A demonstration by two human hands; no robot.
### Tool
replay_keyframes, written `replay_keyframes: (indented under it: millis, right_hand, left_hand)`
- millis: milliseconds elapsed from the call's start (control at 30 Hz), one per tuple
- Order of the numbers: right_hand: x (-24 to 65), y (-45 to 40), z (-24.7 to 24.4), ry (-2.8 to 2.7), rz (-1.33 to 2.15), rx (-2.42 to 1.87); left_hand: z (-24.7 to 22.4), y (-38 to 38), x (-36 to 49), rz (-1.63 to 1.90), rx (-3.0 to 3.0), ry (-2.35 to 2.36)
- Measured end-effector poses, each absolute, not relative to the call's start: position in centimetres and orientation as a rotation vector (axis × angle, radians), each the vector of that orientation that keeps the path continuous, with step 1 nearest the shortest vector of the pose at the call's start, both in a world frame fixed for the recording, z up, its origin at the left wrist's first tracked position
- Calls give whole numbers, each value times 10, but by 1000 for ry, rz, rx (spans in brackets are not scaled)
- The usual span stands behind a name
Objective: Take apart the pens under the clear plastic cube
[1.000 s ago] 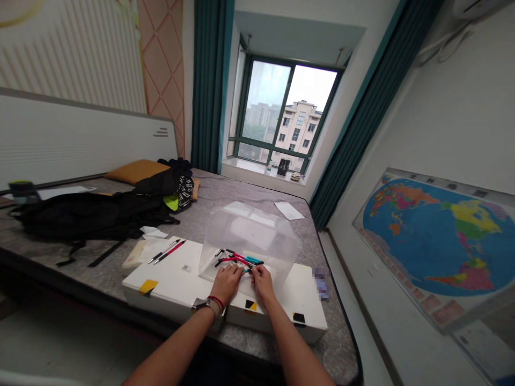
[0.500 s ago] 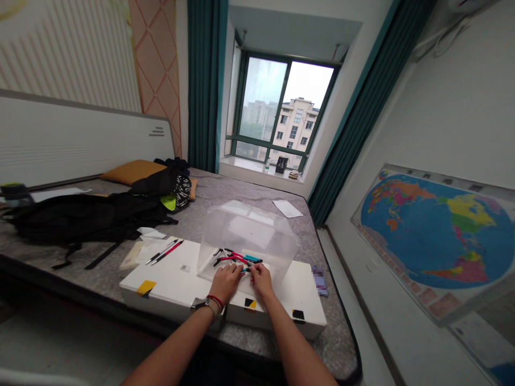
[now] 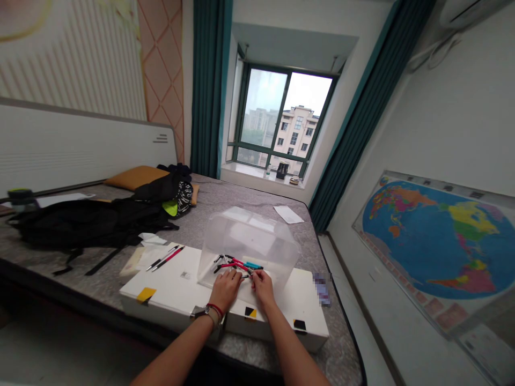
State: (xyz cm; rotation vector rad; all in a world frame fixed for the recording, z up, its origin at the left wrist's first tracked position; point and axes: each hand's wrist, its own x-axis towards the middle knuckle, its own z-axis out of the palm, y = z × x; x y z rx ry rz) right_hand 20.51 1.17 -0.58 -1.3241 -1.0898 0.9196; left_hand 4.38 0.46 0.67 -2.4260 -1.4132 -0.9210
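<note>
My left hand [image 3: 225,289], with a red cord and a watch at the wrist, has its fingers curled at the front of a clear plastic box [image 3: 281,246]. Close by on the right, my right hand [image 3: 263,288] pinches. A small dark pen [image 3: 245,276] spans the gap between the two sets of fingertips, its ends hidden by the fingers. Just beyond them lie several pens and pen parts in the box: red pens [image 3: 230,265], a teal pen [image 3: 254,265] and black and white pieces [image 3: 219,258].
Under the plastic box are white cartons [image 3: 169,284] with yellow and black tabs. A black pen and a red pen [image 3: 169,258] lie on the left one. A black backpack [image 3: 92,222] sits left on the bed [image 3: 241,193]; paper [image 3: 288,214] lies behind.
The view has tilted slightly, so everything sits a little lower. Both hands stay together at the box front; the teal part seen between the fingertips earlier now looks dark.
</note>
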Motion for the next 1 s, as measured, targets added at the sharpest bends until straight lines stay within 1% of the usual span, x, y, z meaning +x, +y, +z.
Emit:
replay_keyframes:
  millis: [100,233,367,500,767,1000]
  right_hand:
    - [204,14,-6,-1015,894,-1335]
    - [202,16,-6,-892,956,-1328]
    - [202,14,-5,-878,955,-1269]
    - [202,11,-4,-937,899,-1263]
    - [200,7,-1,-1174,896,-1361]
    - [199,2,8,-1291,894,-1369]
  left_hand:
    - [8,4,43,-920,-2432,-1417]
    - [7,6,42,-971,-2448,-1364]
    - [4,7,41,-1010,-2485,-1306]
    - [5,6,41,-1026,-2490,-1283]
    - [8,4,40,-992,-2481,-1302]
    - [0,7,40,-981,-2455,-1285]
